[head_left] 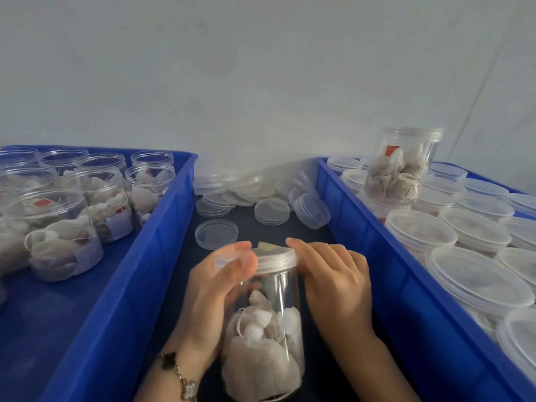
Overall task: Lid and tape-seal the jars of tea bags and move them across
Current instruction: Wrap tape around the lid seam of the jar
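Both hands are working the jar (pixel 265 323) of tea bags, which is sitting between the two blue crates on the dark desk (pixel 249 224). The left hand (pixel 214 300) is curling round the jar's side, thumb on the lid (pixel 275 258). The right hand (pixel 333 282) is wrapping its fingers against the lid's rim. Beyond the jar, loose lids (pixel 246 192) are lying heaped. Left of the jar, the left crate (pixel 139 268) is holding unlidded jars (pixel 95 198); right of it, the right crate (pixel 385 268) is carrying lidded jars (pixel 452 239).
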